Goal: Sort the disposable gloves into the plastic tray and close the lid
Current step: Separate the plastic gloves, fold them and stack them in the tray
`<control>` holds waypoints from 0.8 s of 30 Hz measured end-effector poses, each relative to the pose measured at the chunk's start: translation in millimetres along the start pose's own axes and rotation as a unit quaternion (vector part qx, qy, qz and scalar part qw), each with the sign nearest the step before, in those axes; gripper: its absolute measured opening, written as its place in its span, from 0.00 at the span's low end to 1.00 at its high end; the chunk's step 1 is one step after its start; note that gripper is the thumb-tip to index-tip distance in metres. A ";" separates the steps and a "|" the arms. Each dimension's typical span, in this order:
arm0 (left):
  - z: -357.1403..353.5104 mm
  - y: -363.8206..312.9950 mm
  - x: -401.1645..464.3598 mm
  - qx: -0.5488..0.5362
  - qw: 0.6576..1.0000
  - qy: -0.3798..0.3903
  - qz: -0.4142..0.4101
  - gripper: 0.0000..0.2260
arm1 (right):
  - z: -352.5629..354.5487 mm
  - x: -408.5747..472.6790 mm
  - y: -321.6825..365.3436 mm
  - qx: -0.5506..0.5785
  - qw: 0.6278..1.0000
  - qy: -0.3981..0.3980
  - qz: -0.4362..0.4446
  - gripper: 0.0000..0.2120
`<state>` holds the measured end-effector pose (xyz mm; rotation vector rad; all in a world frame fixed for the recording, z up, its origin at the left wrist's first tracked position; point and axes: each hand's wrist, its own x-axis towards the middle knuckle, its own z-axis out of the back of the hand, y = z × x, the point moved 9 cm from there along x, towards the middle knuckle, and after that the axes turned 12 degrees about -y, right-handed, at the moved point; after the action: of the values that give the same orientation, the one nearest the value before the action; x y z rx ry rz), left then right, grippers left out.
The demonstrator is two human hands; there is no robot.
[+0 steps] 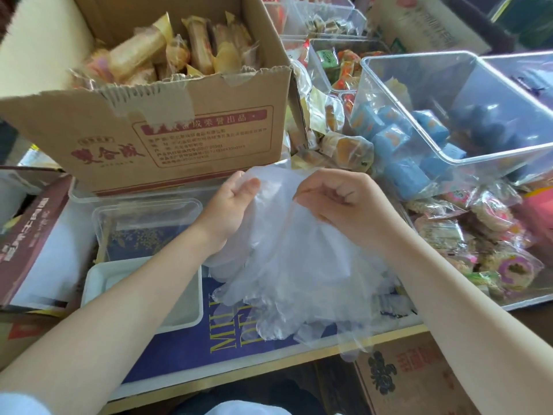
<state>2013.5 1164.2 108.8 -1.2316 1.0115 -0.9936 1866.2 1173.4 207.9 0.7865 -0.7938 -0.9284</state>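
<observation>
Disposable gloves (287,265) are held bunched above the blue box, pinched by the left hand (230,205) and right hand (338,202); sorting is underway; lowering into the white tray (92,283), near left, is judged next.

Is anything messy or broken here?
Yes. The cardboard box has a ragged, torn top edge with tape peeling off. The clear gloves, held by both hands, spill over the edge of the blue board.
</observation>
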 end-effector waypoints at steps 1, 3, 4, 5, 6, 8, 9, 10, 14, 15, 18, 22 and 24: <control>0.2 -2.1 -1.1 -0.009 1.000 0.001 0.000 0.11 | -2.1 2.0 -7.1 -0.003 1.000 -0.003 -0.025 0.08; -6.4 -5.8 -7.8 -0.015 1.000 0.021 0.004 0.13 | -1.5 7.9 -20.7 -0.017 0.997 -0.037 -0.064 0.07; -10.6 -7.1 -12.0 -0.021 0.999 0.036 0.004 0.13 | -0.5 10.0 -28.1 -0.018 0.994 -0.055 -0.088 0.07; -14.0 -6.2 -16.2 -0.030 0.998 0.047 0.014 0.13 | 1.0 11.5 -36.3 -0.021 0.991 -0.072 -0.110 0.08; -16.3 -4.0 -19.7 -0.042 0.997 0.055 0.030 0.14 | 2.6 12.3 -43.1 -0.027 0.987 -0.088 -0.128 0.10; -18.7 -0.2 -26.4 -0.059 0.994 0.072 0.059 0.19 | 7.3 12.0 -51.7 -0.022 0.981 -0.116 -0.153 0.10; -21.2 1.4 -30.1 -0.064 0.992 0.086 0.073 0.21 | 8.9 11.9 -53.0 -0.012 0.980 -0.124 -0.155 0.10; -23.2 4.4 -32.2 -0.074 0.989 0.096 0.085 0.23 | 10.1 11.9 -51.9 -0.011 0.981 -0.125 -0.148 0.11; -26.0 11.0 -34.5 -0.099 0.987 0.059 0.113 0.17 | 3.6 12.4 -40.5 -0.026 0.994 -0.057 -0.087 0.11; -27.9 11.3 -35.1 -0.097 0.987 0.057 0.113 0.16 | 1.7 11.2 -37.2 -0.052 0.996 -0.042 -0.061 0.11; -20.5 9.9 -27.8 -0.066 0.993 0.017 0.094 0.10 | 7.2 3.8 -8.8 -0.182 0.977 -0.071 0.087 0.12; 18.8 29.7 -2.6 0.016 0.986 -0.138 0.095 0.10 | 15.5 -6.9 15.6 -0.169 0.970 -0.065 0.163 0.07; 27.9 33.3 2.9 -0.007 0.979 -0.167 0.116 0.18 | 12.3 -10.2 12.6 -0.173 0.975 -0.023 0.141 0.09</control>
<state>2042.7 1171.0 77.2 -1.2109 0.8735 -0.5762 1856.7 1184.6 222.0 0.3395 -0.7350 -0.8005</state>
